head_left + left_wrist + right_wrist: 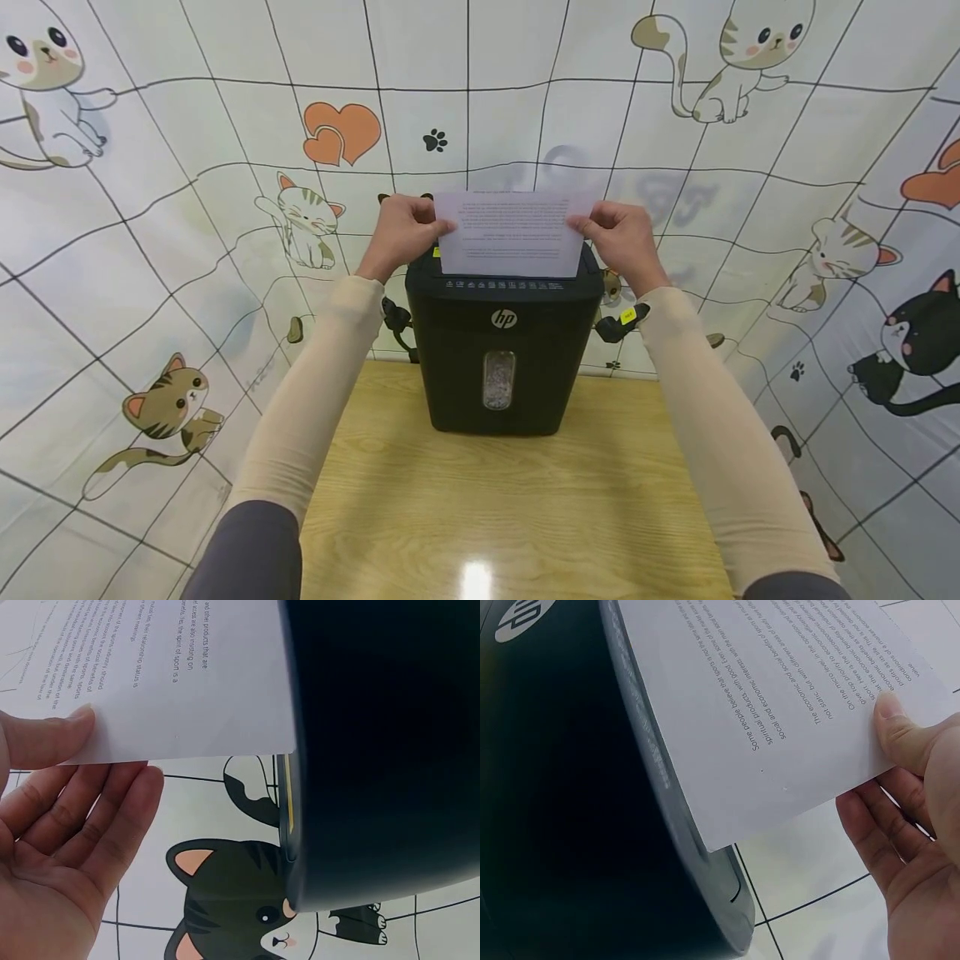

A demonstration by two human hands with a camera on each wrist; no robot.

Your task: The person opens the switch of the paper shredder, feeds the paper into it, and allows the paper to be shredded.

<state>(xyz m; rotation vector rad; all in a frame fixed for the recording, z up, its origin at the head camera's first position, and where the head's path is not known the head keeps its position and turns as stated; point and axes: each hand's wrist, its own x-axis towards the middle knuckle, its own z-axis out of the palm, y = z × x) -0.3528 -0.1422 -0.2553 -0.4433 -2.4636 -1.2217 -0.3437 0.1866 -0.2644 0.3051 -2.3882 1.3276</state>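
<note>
A printed sheet of paper [513, 233] stands upright at the top of a black paper shredder [457, 350]. Its lower edge meets the shredder's top; whether it is inside the slot I cannot tell. My left hand [403, 233] pinches the sheet's left edge between thumb and fingers. On the opposite edge, my right hand [624, 242] pinches it the same way. The left wrist view shows the left thumb on the printed face of the paper [217, 697], fingers behind. In the right wrist view the right thumb presses the paper [727, 750] near its edge.
The shredder stands on a wooden table [480, 492], against a wall covering [465, 125] printed with cats and grid lines. A small window [498, 380] in its front shows shreds. Black plugs with cable [621, 323] and a yellow tag hang beside it.
</note>
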